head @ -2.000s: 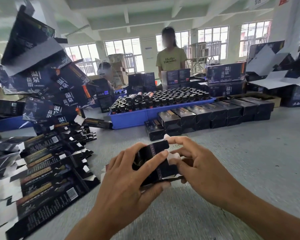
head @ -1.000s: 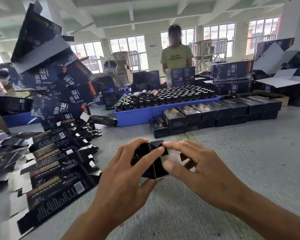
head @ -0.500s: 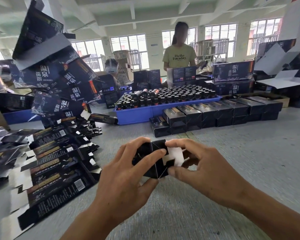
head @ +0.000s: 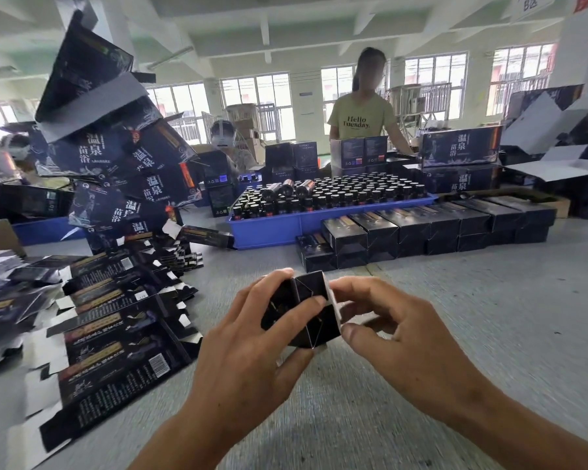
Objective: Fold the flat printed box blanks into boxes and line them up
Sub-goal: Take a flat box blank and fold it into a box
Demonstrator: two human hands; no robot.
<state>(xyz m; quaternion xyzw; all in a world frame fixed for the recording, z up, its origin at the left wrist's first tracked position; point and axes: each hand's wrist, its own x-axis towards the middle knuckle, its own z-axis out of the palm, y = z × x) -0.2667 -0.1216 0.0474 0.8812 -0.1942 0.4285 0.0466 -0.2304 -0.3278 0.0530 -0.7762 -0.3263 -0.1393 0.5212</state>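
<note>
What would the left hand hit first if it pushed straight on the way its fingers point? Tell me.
The left hand already holds the small black box. Pushed on, up and to the right, box and fingers would probably meet the right hand fingertips first, though depth is unclear.

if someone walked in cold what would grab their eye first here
Front and centre, the left hand and right hand pinch a small black box, its end flaps partly folded. To the left lie spread flat box blanks under a leaning stack of large dark cartons. Behind, a blue tray packed with bottles sits next to a row of finished boxes.
</note>
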